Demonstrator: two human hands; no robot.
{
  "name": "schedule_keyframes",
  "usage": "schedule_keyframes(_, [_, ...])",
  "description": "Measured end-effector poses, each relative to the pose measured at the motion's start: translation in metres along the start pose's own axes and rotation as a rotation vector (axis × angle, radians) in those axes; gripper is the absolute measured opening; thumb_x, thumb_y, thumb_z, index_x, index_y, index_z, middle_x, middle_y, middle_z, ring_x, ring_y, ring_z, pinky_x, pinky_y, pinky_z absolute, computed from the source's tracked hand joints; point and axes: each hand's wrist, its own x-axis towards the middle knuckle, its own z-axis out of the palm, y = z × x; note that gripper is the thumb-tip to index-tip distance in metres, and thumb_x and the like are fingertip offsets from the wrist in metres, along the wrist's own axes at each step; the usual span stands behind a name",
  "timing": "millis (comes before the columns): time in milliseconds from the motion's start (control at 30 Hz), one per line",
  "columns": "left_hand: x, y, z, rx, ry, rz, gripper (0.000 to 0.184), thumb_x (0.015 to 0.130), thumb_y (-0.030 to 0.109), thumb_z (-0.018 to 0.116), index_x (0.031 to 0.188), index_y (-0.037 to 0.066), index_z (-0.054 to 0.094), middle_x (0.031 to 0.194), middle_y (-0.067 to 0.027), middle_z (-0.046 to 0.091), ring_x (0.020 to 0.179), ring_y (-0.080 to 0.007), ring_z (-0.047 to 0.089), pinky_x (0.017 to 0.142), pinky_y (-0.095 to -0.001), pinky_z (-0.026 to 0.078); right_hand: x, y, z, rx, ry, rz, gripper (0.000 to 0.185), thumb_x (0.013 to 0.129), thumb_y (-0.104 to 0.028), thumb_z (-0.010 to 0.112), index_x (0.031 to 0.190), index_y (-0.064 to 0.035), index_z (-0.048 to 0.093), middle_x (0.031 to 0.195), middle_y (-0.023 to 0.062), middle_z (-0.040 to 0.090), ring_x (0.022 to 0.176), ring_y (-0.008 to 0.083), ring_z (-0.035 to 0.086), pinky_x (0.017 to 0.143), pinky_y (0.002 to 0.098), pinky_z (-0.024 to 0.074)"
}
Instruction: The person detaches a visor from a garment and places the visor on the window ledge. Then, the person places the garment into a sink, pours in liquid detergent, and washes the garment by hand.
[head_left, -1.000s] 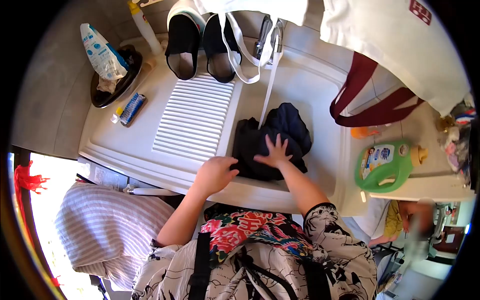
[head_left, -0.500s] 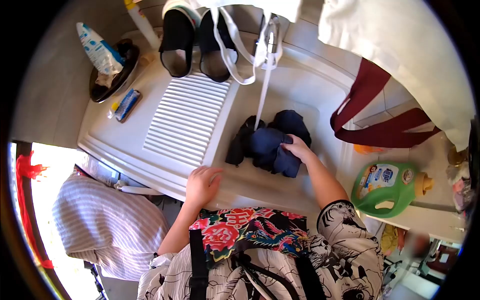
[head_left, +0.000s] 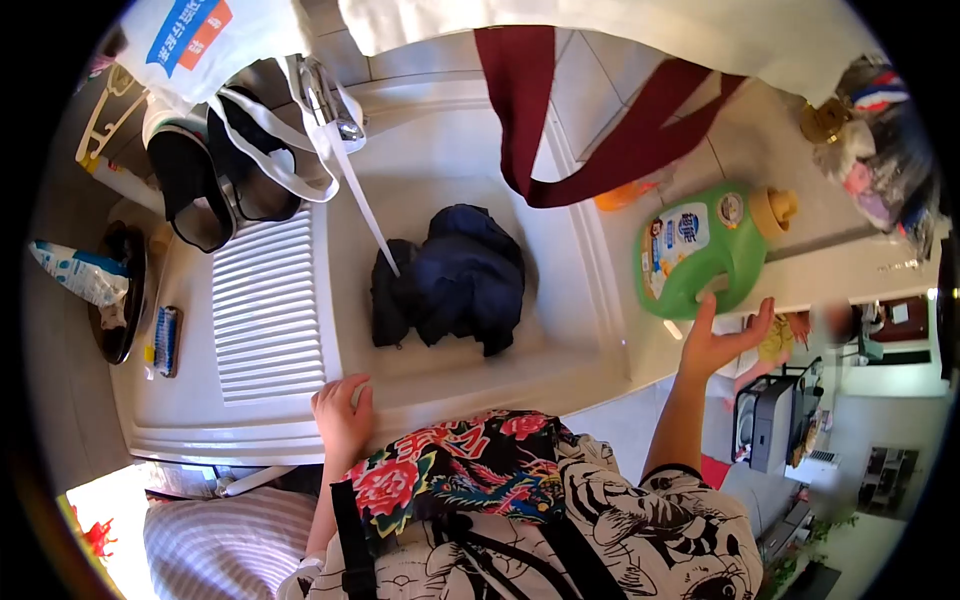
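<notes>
A dark navy cloth (head_left: 460, 275) lies bunched in the white sink (head_left: 420, 140), with a stream of water (head_left: 365, 205) falling onto its left part. My left hand (head_left: 343, 413) rests at the sink's front edge, by the lower end of the ribbed washboard (head_left: 265, 310), its fingers loosely apart and nothing in them. To the right, my right hand (head_left: 722, 340) is raised with fingers spread, just below the handle of a green detergent bottle (head_left: 705, 245) with a tan cap. Whether a fingertip touches the bottle is hard to tell.
Black shoes (head_left: 190, 185) stand at the upper left, near a brush (head_left: 167, 342) and a dark dish (head_left: 120, 290) holding a packet. A white bag with maroon straps (head_left: 530, 110) hangs over the back. A person's partly visible legs (head_left: 765, 362) are in the room at right.
My right hand has let go of the dark cloth and moved right to the detergent bottle. My left hand stays by the sink edge. The view has turned to the right.
</notes>
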Motion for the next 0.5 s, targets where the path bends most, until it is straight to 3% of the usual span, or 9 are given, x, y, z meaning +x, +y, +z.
schedule_keyframes(33, [0.0, 0.0, 0.001, -0.004, -0.006, 0.014, 0.016, 0.075, 0.012, 0.065, 0.091, 0.012, 0.066, 0.087, -0.0064, 0.066, 0.088, -0.0261, 0.06, 0.081, -0.0378, 0.04, 0.0, 0.009, -0.003, 0.012, 0.091, 0.206, 0.055, 0.077, -0.007, 0.071, 0.125, -0.0023, 0.045, 0.122, 0.0149, 0.05, 0.112, 0.0228, 0.047, 0.098, 0.0369, 0.0357])
schedule_keyframes(67, [0.001, 0.001, 0.001, 0.003, -0.01, 0.01, 0.016, 0.075, 0.013, 0.065, 0.091, 0.012, 0.065, 0.087, -0.0063, 0.066, 0.088, -0.0259, 0.06, 0.081, -0.0381, 0.04, -0.002, 0.018, -0.005, 0.0, 0.101, 0.207, 0.055, 0.077, -0.007, 0.071, 0.125, -0.0023, 0.045, 0.122, 0.0149, 0.05, 0.112, 0.0228, 0.047, 0.098, 0.0369, 0.0357])
schedule_keyframes(133, [-0.001, 0.001, 0.0, 0.015, -0.015, 0.009, 0.016, 0.075, 0.013, 0.065, 0.091, 0.012, 0.065, 0.087, -0.0063, 0.066, 0.089, -0.0258, 0.059, 0.081, -0.0385, 0.039, -0.009, 0.039, -0.003, 0.55, -0.085, 0.774, 0.049, 0.079, -0.008, 0.069, 0.122, -0.0005, 0.047, 0.114, 0.0109, 0.054, 0.104, 0.0178, 0.05, 0.093, 0.0311, 0.0385])
schedule_keyframes(167, [-0.001, -0.001, 0.0, 0.017, -0.018, 0.026, 0.016, 0.075, 0.013, 0.065, 0.091, 0.012, 0.065, 0.087, -0.0063, 0.066, 0.09, -0.0257, 0.059, 0.082, -0.0388, 0.039, -0.017, 0.062, -0.006, 0.549, -0.185, 0.83, 0.037, 0.082, -0.006, 0.065, 0.115, 0.0001, 0.05, 0.098, 0.0074, 0.058, 0.087, 0.0139, 0.055, 0.079, 0.0262, 0.0438])
schedule_keyframes(200, [-0.001, -0.003, 0.0, 0.019, -0.018, 0.043, 0.016, 0.075, 0.013, 0.065, 0.092, 0.012, 0.065, 0.088, -0.0064, 0.066, 0.09, -0.0256, 0.059, 0.082, -0.0391, 0.039, -0.017, 0.053, -0.012, 0.553, -0.177, 0.835, 0.037, 0.082, -0.006, 0.065, 0.115, 0.0001, 0.05, 0.098, 0.0074, 0.058, 0.087, 0.0139, 0.055, 0.079, 0.0262, 0.0438])
schedule_keyframes(300, [-0.005, -0.009, 0.0, -0.018, -0.005, 0.064, 0.016, 0.076, 0.014, 0.065, 0.091, 0.012, 0.065, 0.089, -0.0064, 0.066, 0.092, -0.0259, 0.059, 0.084, -0.0397, 0.038, 0.003, 0.011, -0.029, 0.65, 0.063, 0.8, 0.021, 0.083, -0.003, 0.059, 0.102, -0.0001, 0.052, 0.081, 0.0046, 0.054, 0.058, 0.0115, 0.05, 0.053, 0.0242, 0.0416])
schedule_keyframes(333, [-0.008, -0.006, -0.001, -0.019, -0.001, 0.05, 0.016, 0.076, 0.014, 0.065, 0.091, 0.012, 0.065, 0.089, -0.0064, 0.066, 0.092, -0.0259, 0.059, 0.084, -0.0397, 0.038, 0.005, 0.008, -0.039, 0.656, 0.05, 0.798, 0.021, 0.083, -0.003, 0.059, 0.102, -0.0001, 0.052, 0.081, 0.0046, 0.054, 0.058, 0.0115, 0.05, 0.053, 0.0242, 0.0416])
schedule_keyframes(467, [-0.004, -0.007, 0.002, 0.001, -0.032, 0.052, 0.016, 0.077, 0.016, 0.064, 0.092, 0.012, 0.066, 0.09, -0.0069, 0.067, 0.093, -0.0266, 0.059, 0.087, -0.0406, 0.038, -0.018, -0.007, -0.062, 0.836, -0.155, 0.505, 0.024, 0.077, 0.0, 0.057, 0.101, 0.0009, 0.054, 0.08, 0.005, 0.055, 0.061, 0.0139, 0.052, 0.055, 0.0251, 0.0432])
schedule_keyframes(500, [-0.004, -0.007, 0.003, 0.002, -0.032, 0.062, 0.016, 0.077, 0.016, 0.064, 0.092, 0.013, 0.067, 0.09, -0.007, 0.067, 0.093, -0.0265, 0.059, 0.088, -0.0407, 0.037, -0.031, -0.012, -0.058, 0.72, -0.338, 0.44, 0.024, 0.074, -0.002, 0.059, 0.098, 0.001, 0.055, 0.08, 0.0063, 0.057, 0.062, 0.016, 0.054, 0.057, 0.0269, 0.0447])
